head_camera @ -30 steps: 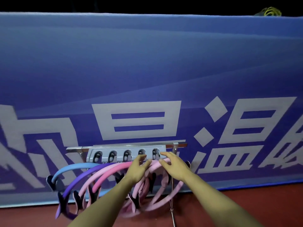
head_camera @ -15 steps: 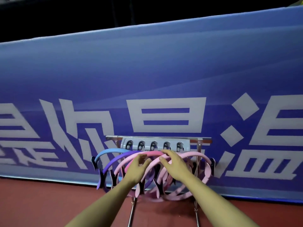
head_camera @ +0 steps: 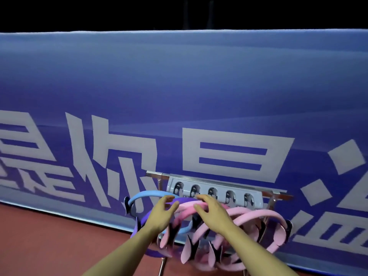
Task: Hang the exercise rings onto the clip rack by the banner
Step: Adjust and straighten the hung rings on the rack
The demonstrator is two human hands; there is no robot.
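Note:
A grey clip rack [head_camera: 214,191] with a row of several dark clips sits on a metal stand in front of the blue banner [head_camera: 179,86]. Several exercise rings hang below it: a light blue ring [head_camera: 147,195] at the left, a purple ring [head_camera: 186,200] beside it, then pink rings [head_camera: 256,213] toward the right, all with dark padded grips. My left hand [head_camera: 162,214] and my right hand [head_camera: 212,213] hover with fingers spread over the tops of the purple and pink rings, just below the left clips. Neither hand is closed around a ring.
The banner with large white characters runs across the whole view as a low wall. Red floor [head_camera: 49,240] lies in front of it. The stand's thin metal legs [head_camera: 161,265] drop to the floor under the rings. Darkness lies behind the banner.
The view has swung left, so the rack sits further right in frame. Both hands have shifted from the right-hand clips toward the left-hand ones, still spread over the ring tops.

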